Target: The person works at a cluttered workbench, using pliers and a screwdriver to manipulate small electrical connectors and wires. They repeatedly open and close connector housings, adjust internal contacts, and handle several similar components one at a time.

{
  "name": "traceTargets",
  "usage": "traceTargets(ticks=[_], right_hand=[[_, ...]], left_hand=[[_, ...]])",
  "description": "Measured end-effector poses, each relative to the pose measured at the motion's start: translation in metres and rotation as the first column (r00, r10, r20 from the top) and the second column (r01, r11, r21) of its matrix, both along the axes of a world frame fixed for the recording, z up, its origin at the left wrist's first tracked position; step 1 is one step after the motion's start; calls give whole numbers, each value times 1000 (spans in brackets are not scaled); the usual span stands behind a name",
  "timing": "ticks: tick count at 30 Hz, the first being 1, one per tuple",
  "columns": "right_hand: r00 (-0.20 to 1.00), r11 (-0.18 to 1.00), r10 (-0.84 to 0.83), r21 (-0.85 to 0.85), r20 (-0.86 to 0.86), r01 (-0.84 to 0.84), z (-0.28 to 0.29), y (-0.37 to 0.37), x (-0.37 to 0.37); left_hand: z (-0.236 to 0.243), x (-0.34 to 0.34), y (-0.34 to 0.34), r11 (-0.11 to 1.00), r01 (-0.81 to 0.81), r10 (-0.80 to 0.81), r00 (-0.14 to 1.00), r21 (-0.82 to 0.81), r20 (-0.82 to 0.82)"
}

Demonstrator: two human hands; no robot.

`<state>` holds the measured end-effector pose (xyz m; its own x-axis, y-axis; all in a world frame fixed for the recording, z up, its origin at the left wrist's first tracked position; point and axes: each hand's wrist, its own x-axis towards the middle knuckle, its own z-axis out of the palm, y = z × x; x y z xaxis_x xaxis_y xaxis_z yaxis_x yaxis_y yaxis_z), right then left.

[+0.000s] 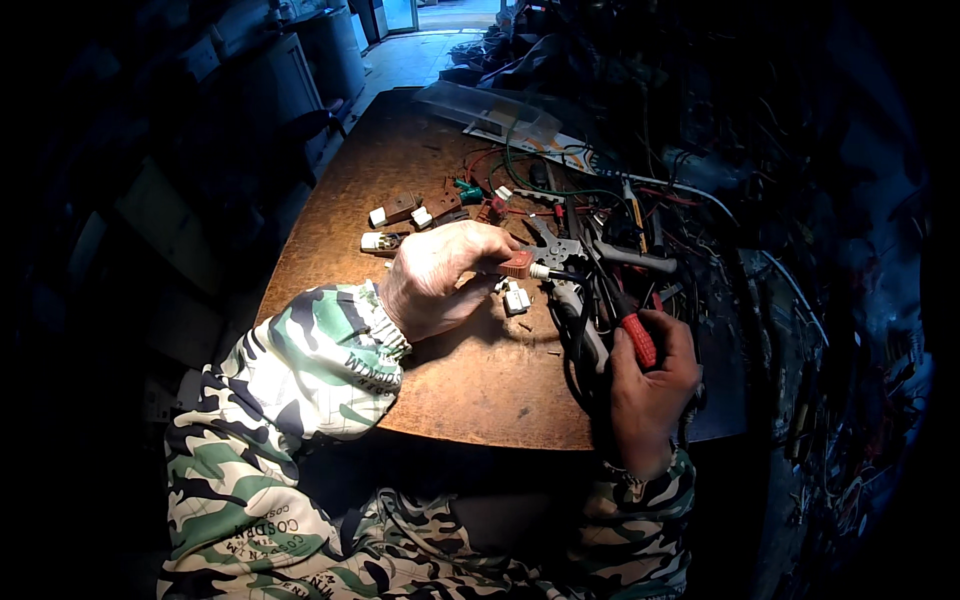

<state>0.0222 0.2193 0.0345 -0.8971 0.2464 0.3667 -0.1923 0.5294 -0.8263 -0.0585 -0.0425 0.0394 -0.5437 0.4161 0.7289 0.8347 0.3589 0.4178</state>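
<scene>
My left hand [445, 270] is closed on a small reddish-brown connector [515, 263] with a pale collar and a black cable coming from its right end. My right hand [655, 390] grips a red-handled screwdriver [637, 335], its shaft angled up-left among the tools. A white connector piece [516, 298] lies just below the brown one. Behind my left hand sit brown-and-white housings [398, 210] and a small green part [468, 192]. Near the screwdriver lie a grey metal plier-like tool [555, 245] and grey handles [640, 258].
The worn wooden table [330, 270] has tangled wires and tools across its right side. A clear plastic tray [480, 105] lies at the back. Dark clutter surrounds the table. A blue drum [330, 60] stands beyond at the upper left, beside a lit floor and doorway.
</scene>
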Motion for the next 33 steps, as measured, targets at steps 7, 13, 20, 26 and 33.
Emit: traceTargets(ticks=[7, 13, 20, 26, 33], right_hand=[[999, 999, -23, -42, 42, 25, -5, 7, -5], [1000, 997, -21, -71, 21, 23, -13, 9, -9], [999, 997, -35, -68, 24, 36, -11, 9, -10], [1000, 998, -27, -55, 12, 27, -15, 8, -10], [999, 996, -25, -82, 21, 27, -15, 9, -10]], left_hand=[[11, 9, 6, 992, 60, -95, 930, -109, -355], [19, 9, -1, 960, 101, -212, 873, -261, -440], [17, 9, 0, 960, 70, -192, 871, -273, -451], [17, 12, -1, 960, 60, -178, 884, -274, -432], [14, 11, 0, 966, 25, -128, 911, -256, -393]])
